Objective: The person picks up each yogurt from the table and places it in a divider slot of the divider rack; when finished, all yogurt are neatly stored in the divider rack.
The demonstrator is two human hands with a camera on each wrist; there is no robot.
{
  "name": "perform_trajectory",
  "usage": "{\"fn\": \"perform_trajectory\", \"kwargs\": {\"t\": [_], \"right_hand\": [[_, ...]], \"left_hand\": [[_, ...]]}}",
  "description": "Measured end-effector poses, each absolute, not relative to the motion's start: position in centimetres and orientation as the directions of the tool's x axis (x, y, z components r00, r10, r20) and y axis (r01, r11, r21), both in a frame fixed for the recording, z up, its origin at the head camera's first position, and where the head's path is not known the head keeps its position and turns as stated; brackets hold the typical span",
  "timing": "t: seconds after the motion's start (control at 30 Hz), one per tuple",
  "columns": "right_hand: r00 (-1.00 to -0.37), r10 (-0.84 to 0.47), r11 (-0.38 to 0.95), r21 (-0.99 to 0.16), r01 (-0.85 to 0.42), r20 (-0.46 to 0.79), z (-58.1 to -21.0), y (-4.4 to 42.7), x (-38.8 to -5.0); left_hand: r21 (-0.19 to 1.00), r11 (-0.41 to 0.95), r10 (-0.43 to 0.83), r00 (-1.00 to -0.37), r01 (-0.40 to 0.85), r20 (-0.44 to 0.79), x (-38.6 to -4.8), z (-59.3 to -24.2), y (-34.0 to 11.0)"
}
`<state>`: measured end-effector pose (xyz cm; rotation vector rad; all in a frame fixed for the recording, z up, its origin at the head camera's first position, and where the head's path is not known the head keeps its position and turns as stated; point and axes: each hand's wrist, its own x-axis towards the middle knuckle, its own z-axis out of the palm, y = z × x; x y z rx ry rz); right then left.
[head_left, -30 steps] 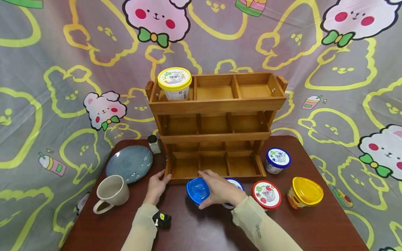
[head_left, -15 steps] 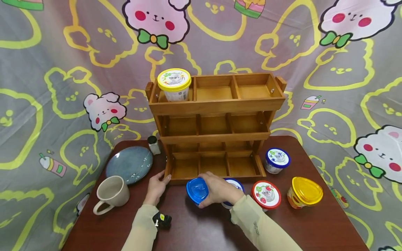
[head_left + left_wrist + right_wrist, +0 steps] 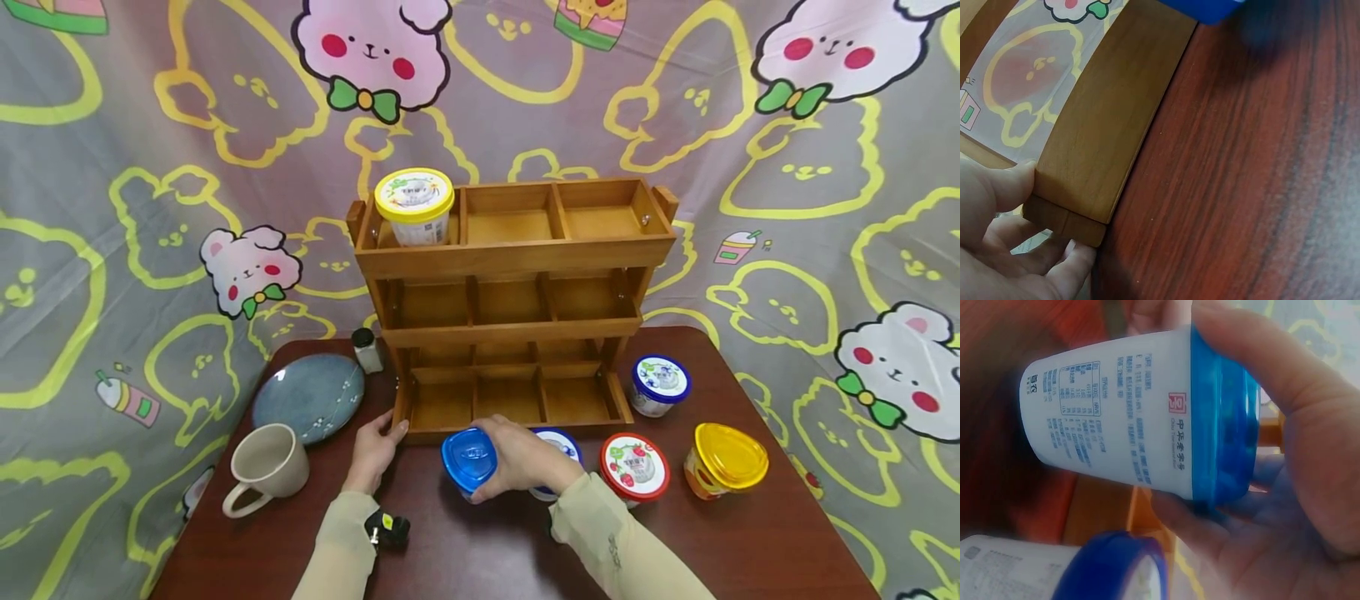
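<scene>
My right hand (image 3: 517, 457) holds a white cup with a translucent blue lid (image 3: 469, 459), its thumb and fingers around the lid. The right wrist view shows the printed white side of that cup (image 3: 1110, 412). At the left, my left hand (image 3: 372, 451) pinches the lower front corner of a three-tier wooden rack (image 3: 517, 250). In the left wrist view the thumb and fingers (image 3: 1013, 187) lie around the end of the rack's front board (image 3: 1097, 119). A dark-blue-lidded tub (image 3: 558, 450) stands just right of the held cup, partly hidden by my right hand.
A yellow-lidded tub (image 3: 415, 207) sits in the rack's top left compartment. To the right stand a red-lidded tub (image 3: 634, 467), a yellow-lidded cup (image 3: 726, 458) and another blue-lidded tub (image 3: 660, 383). At the left are a mug (image 3: 270, 460), a blue plate (image 3: 307, 396) and a black-capped jar (image 3: 367, 350).
My right hand's fingers have drawn closer around the blue-lidded cup, which has shifted very slightly. The left hand keeps its place on the rack corner. The head view has shifted a little.
</scene>
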<state>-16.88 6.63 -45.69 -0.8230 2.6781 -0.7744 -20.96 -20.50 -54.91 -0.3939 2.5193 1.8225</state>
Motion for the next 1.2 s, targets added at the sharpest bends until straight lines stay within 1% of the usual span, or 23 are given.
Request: {"fn": "perform_trajectory", "kwargs": {"t": [0.13,0.27,0.57,0.7,0.93,1.2], "right_hand": [[-0.809,-0.586,0.687,-0.551,-0.474,-0.035,-45.1,6.8,-16.4],[-0.802,-0.596,0.675,-0.56,-0.481,-0.029,-43.7,7.3,-15.6],[-0.803,-0.596,0.671,-0.553,-0.494,-0.008,-39.0,10.0,-13.7],[-0.799,-0.601,0.665,-0.544,-0.512,0.016,-36.1,11.6,-13.2],[-0.805,-0.587,0.683,-0.481,-0.55,0.086,-30.3,14.5,-12.9],[-0.802,-0.578,0.706,-0.399,-0.585,0.152,-23.4,17.2,-14.4]], "left_hand": [[0.93,0.298,-0.205,-0.966,-0.215,-0.158,-21.0,-55.0,-20.5],[0.93,0.301,-0.204,-0.967,-0.211,-0.154,-21.1,-55.0,-20.5],[0.933,0.296,-0.196,-0.969,-0.206,-0.152,-21.0,-54.9,-20.5],[0.933,0.289,-0.191,-0.968,-0.213,-0.162,-20.8,-54.6,-20.5],[0.936,0.283,-0.191,-0.969,-0.209,-0.158,-20.7,-54.8,-20.6],[0.935,0.284,-0.19,-0.969,-0.21,-0.16,-20.8,-54.9,-20.6]]}}
